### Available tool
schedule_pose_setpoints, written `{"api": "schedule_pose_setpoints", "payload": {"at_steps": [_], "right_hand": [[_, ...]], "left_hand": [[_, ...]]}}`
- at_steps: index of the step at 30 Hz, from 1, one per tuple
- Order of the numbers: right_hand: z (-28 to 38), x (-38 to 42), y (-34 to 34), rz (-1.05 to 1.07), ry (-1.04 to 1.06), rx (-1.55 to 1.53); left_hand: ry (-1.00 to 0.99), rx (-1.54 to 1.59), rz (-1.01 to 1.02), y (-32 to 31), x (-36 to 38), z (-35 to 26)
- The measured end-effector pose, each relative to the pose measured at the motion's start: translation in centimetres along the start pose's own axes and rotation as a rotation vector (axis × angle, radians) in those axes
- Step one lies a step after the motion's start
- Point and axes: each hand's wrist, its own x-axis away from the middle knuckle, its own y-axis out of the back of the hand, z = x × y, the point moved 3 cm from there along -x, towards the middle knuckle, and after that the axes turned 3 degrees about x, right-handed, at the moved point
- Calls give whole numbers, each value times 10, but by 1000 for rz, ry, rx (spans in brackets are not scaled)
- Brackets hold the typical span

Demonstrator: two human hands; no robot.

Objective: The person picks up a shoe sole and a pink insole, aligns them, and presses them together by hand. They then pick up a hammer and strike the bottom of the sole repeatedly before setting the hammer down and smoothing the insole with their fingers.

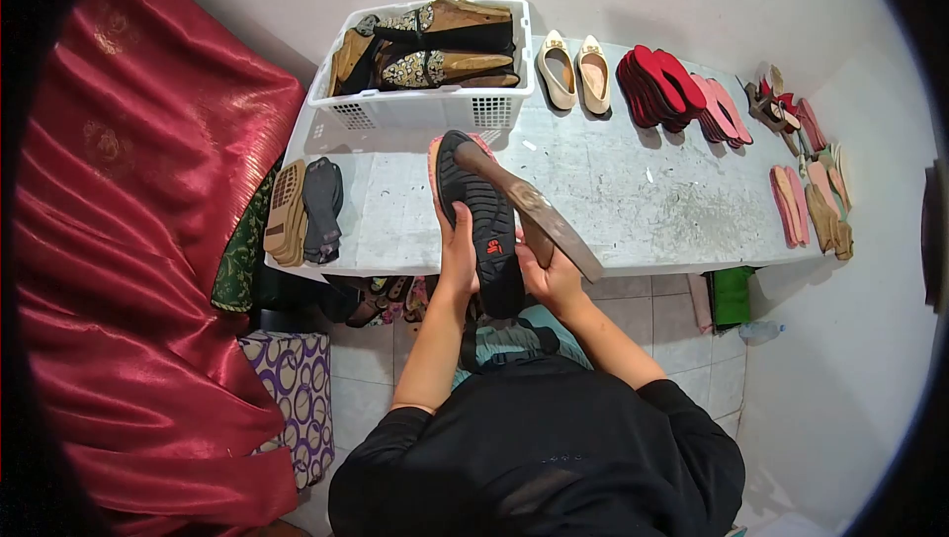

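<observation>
My left hand (pixel 457 250) is closed around the side of a shoe (pixel 484 206), keeping it tilted with its black ridged sole towards me. Pink-orange edging shows along the shoe's far side, and a small red mark sits on the sole. In my right hand (pixel 550 278) is a worn brown cobbler's anvil (pixel 539 206), a branched tool with flattened ends. My fingers wrap its lower branch, while its rounded upper end lies over the front part of the sole. Both things are held above the table's near edge, and some fingertips are hidden behind them.
On the white table (pixel 386 211) stands a white basket (pixel 425 97) of shoes. Soles (pixel 304 211) lie left; cream shoes (pixel 575 73), red stacked soles (pixel 660 87) and pink pieces (pixel 722 110) stand at the back right. A red curtain (pixel 168 241) hangs left. A bottle (pixel 761 331) lies on the floor.
</observation>
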Motion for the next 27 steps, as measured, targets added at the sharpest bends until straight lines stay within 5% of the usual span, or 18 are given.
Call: {"api": "schedule_pose_setpoints", "payload": {"at_steps": [1,4,9,11,14,27], "right_hand": [[-1,2,2,9,-6,-2],[-2,-4,7,241,-28,268],[-10,15,5,190,56,81],[3,7,9,314,-1,315],[-7,13,8,220,12,144],[-5,14,15,201,-107,265]], "left_hand": [[120,131,-11,-4,5,-3],[-19,23,-59,27,-13,24],[42,75,-81,50,-17,37],[91,51,-154,40,-12,24],[42,36,-128,21,-5,-1],[91,-53,-89,19,-1,-5]]}}
